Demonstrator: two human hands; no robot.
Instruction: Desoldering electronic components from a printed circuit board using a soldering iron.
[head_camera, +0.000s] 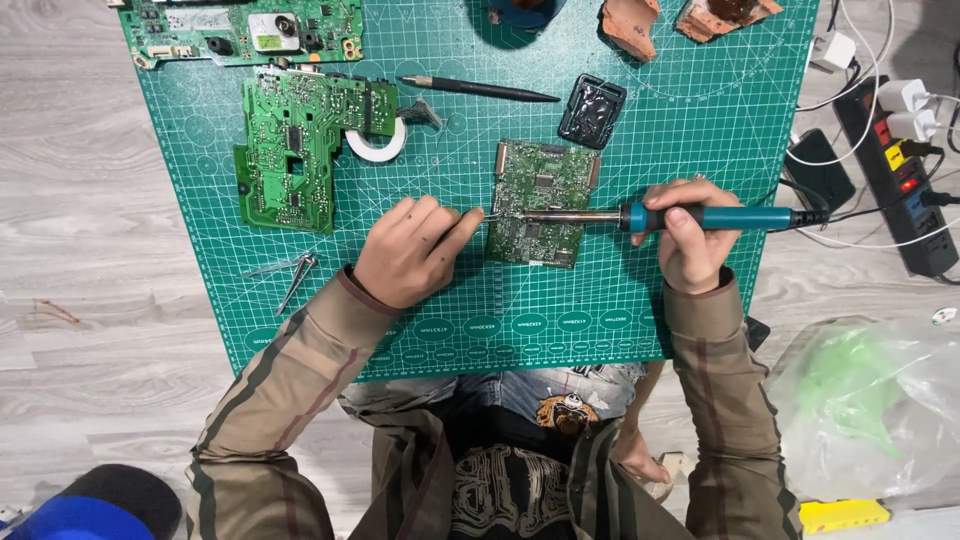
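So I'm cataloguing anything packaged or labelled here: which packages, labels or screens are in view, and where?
White label: rectangular sticker on the top-left circuit board.
Yellow-green label: small sticker on that board.
Clear plastic bag: lower right on the floor, crumpled, green contents.
No screens.

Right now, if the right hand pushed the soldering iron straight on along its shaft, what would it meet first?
The right hand holds the soldering iron pointing left across the small circuit board. Its tip would probably meet the left hand's fingertips first; height is unclear.
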